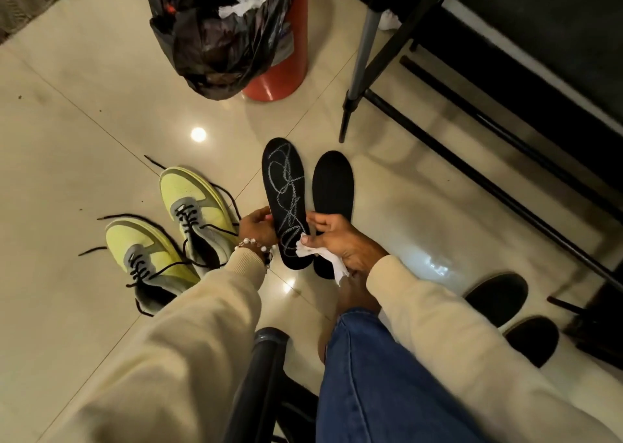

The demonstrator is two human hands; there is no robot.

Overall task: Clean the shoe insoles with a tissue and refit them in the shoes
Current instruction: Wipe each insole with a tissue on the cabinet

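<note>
Black and scribbled with pale chalky lines, the marked insole [284, 203] is upright in front of you, its heel end pinched at the left edge by the fingers of your left hand [258, 228]. Your right hand [340, 243] grips a crumpled white tissue [312, 251], fingers curled round it, and presses it onto the lower part of that insole. A second, plain black insole [333, 186] lies on the floor just beside the first, partly under your right hand. Both yellow-green shoes [175, 227] sit on the tiled floor [84, 132] to your left, laces loose, apart from the insoles
</note>
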